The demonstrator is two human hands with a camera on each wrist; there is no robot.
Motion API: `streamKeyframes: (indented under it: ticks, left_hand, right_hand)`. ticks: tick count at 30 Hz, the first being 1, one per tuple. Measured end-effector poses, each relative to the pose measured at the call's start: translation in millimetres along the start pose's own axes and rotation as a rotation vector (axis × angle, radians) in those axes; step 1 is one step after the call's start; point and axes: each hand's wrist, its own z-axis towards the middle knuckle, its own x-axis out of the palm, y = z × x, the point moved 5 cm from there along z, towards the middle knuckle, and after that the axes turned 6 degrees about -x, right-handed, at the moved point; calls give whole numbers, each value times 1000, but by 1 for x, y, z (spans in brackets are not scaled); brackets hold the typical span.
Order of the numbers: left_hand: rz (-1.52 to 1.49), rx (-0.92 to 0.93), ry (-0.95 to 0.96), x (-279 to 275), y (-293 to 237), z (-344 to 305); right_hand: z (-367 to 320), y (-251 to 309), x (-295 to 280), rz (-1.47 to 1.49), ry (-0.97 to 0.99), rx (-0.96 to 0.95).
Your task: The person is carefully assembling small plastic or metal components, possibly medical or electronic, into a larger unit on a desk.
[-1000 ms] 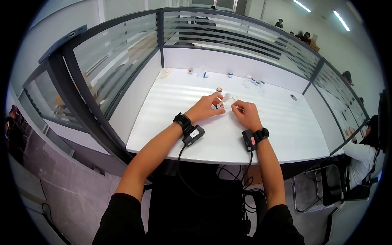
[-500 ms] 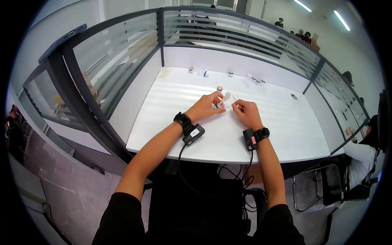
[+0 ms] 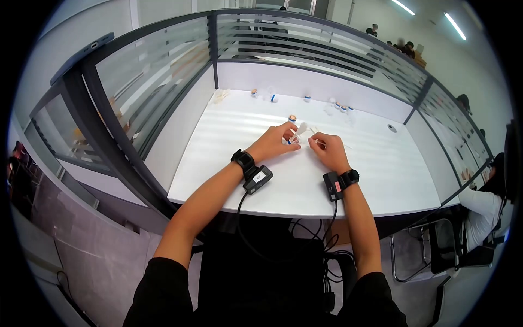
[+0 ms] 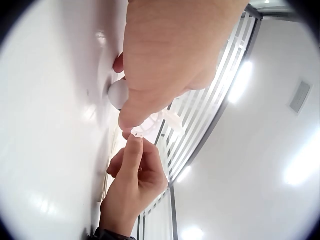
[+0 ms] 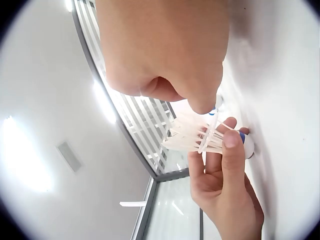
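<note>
A white-skirted shuttlecock (image 5: 182,134) with a blue band and a rounded white base (image 4: 118,94) is in my left hand (image 3: 274,144). The left thumb and fingers hold it near the base, low over the desk, with its skirt (image 3: 302,129) slanting up and away. My right hand (image 3: 331,154) is close beside it on the right, fingers curled in. In the right wrist view, its fingertips pinch one end of a thin white strip (image 5: 208,134) that crosses the skirt's ribs. Part of the base is hidden by the left hand.
Another shuttlecock (image 3: 292,119) with an orange-ringed base stands just beyond the left hand. Several more shuttlecocks (image 3: 274,98) sit along the back of the white desk (image 3: 234,188). Thin pale scraps (image 3: 221,96) lie at the back left corner. Partition panels (image 3: 310,79) surround the desk.
</note>
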Motion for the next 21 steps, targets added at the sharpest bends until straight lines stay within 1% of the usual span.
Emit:
streamKeyframes:
  ticks: [17,21]
  left_hand:
    - [7,3,-6,-1,-1,-1]
    - [-5,5,-7,1,1,-2]
  right_hand:
    - [-1,2,0,-7,-9,-19]
    - [-2,2,2,-3,15,-9]
